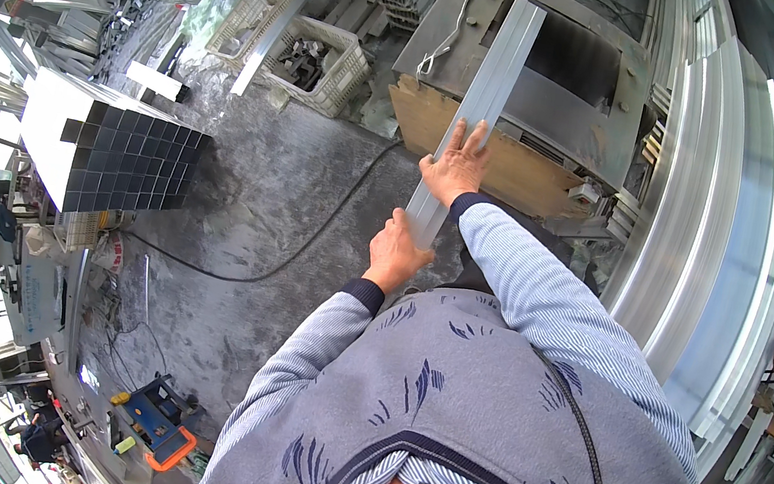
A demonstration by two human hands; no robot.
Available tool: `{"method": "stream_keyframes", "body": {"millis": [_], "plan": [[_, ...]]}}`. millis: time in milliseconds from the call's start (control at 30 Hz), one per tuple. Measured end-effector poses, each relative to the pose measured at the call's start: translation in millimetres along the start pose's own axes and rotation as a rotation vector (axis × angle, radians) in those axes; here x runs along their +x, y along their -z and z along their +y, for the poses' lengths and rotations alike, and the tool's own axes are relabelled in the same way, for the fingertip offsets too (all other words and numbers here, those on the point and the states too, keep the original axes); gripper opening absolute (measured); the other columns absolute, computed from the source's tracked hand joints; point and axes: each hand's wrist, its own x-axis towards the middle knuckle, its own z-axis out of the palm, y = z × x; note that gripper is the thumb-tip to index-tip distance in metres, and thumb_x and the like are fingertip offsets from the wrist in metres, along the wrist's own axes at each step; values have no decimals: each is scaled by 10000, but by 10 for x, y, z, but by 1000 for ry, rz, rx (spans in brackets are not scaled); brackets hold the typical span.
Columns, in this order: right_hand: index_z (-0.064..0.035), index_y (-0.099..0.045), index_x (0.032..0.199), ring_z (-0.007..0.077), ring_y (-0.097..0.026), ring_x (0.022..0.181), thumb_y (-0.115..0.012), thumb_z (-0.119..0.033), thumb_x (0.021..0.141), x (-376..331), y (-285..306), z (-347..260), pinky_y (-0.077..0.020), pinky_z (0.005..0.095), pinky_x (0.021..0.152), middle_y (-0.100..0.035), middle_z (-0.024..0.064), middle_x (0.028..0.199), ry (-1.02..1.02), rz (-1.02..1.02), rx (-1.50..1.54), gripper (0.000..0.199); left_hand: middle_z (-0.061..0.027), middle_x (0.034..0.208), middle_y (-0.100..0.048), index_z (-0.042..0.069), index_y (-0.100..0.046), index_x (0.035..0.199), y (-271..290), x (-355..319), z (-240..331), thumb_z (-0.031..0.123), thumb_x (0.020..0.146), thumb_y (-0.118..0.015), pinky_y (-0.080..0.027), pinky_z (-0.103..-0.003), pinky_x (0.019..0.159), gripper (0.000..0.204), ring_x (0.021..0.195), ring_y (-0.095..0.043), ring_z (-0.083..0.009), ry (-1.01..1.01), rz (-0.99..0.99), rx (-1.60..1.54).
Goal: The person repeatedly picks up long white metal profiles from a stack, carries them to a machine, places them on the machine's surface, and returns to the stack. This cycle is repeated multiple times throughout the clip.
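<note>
A long silver-grey aluminium profile (502, 68) runs from close to my body up over a metal-topped machine (559, 127). Its far part lies across the machine top, beside a dark rectangular opening. My left hand (396, 252) is closed around the near end, its thumb along the edge. Farther up, my right hand (458, 164) grips the same profile, with the thumb at its left side and the fingers laid over its upper face. The undersides of both grips are hidden.
Left on the floor stands a stack of square tubes (132, 156). A cable (306, 239) crosses the grey floor. Crates of metal offcuts (336, 82) sit ahead, long profiles (699, 190) line the right side, and a blue-and-orange toolbox (161, 424) lies at the lower left.
</note>
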Motion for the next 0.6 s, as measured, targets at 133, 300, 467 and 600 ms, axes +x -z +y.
{"method": "stream_keyframes", "body": {"millis": [133, 300, 467, 600], "plan": [[-54, -213, 1763, 578, -418, 1434, -765, -428, 882, -347, -31, -93, -406, 587, 1260, -66, 295, 1795, -39, 1, -13, 1105, -292, 1269, -699, -7, -483, 1314, -50, -300, -146, 359, 746, -943, -624, -550, 943, 818, 1107, -754, -487, 21, 4, 16], [-48, -216, 1737, 630, -371, 1496, -833, -324, 795, -411, 52, -68, -402, 610, 1263, -121, 338, 1756, -57, -48, 310, 1160, -311, 1273, -702, -29, -493, 1347, -21, -418, -209, 390, 787, -910, -609, -552, 946, 814, 1096, -752, -494, 33, -6, 23], [-32, -239, 1718, 549, -342, 1544, -832, -247, 782, 179, 253, 148, -367, 565, 1303, -216, 330, 1720, 101, 259, 629, 1129, -218, 1428, -714, -49, -547, 1545, 258, 185, -314, 405, 1061, -738, -583, -443, 1047, 691, 1212, -739, -335, 124, -442, -920], [8, -153, 1747, 437, -322, 1595, -792, -154, 810, 772, 428, 359, -298, 503, 1348, -296, 310, 1704, 107, 296, 1047, 1146, -188, 1409, -707, -26, -576, 1534, 425, 474, -61, 486, 1030, -737, -598, -465, 1040, 736, 1177, -741, -302, 45, -839, -1482]]}}
